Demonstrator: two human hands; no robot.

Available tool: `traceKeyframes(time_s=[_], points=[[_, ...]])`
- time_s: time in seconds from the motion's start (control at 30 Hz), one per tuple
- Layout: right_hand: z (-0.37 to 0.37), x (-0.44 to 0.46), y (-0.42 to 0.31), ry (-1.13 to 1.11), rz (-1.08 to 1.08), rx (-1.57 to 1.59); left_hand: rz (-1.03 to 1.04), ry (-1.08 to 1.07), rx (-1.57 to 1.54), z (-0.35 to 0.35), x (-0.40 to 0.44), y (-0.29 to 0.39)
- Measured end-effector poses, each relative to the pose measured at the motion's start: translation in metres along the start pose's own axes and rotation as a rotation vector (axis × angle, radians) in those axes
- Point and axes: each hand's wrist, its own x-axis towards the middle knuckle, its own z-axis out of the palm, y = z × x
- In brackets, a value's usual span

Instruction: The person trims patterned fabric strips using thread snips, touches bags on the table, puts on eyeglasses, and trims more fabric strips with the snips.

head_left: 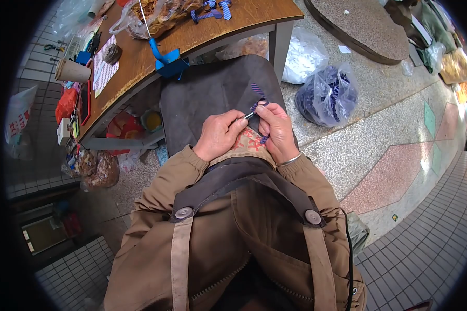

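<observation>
In front of my lap, my left hand (219,133) pinches a slim silvery metal tool (248,115) whose exact kind I cannot make out. Its tip reaches the fingers of my right hand (276,128). Closed in those fingers is a narrow purple and dark-blue striped fabric strip (257,90). One end sticks up above the fingertips, and another bit shows below the thumb side. Beneath both hands lie a beige cloth with red print (248,142) and the dark apron (202,98) spread over my knees.
A wooden table (213,32) stands ahead, with a blue clamp-like fixture (170,65) at its edge. On it are small striped ties (225,9) and a plastic bag (140,20). A paper cup (72,70) is at left. A clear bag of dark-blue pieces (327,96) sits on the floor at right.
</observation>
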Motion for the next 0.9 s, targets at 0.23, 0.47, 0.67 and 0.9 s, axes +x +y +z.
traceKeyframes(time_s=[0.23,0.47,0.67,0.9], points=[[0.0028,-0.0021,0.0021,0.000,0.000,0.017,-0.028,-0.006,-0.067,-0.0003,0.0017,-0.0001],[0.0049,-0.0027,0.0033,0.013,-0.005,0.010,-0.070,-0.011,-0.110,0.0006,0.0030,-0.0001],[0.0012,-0.0012,0.0045,-0.008,-0.002,0.019,-0.062,-0.016,-0.106,0.0002,0.0032,-0.0010],[0.0056,-0.0028,-0.0002,-0.012,0.018,-0.010,-0.057,-0.025,-0.087,-0.0006,0.0030,-0.0015]])
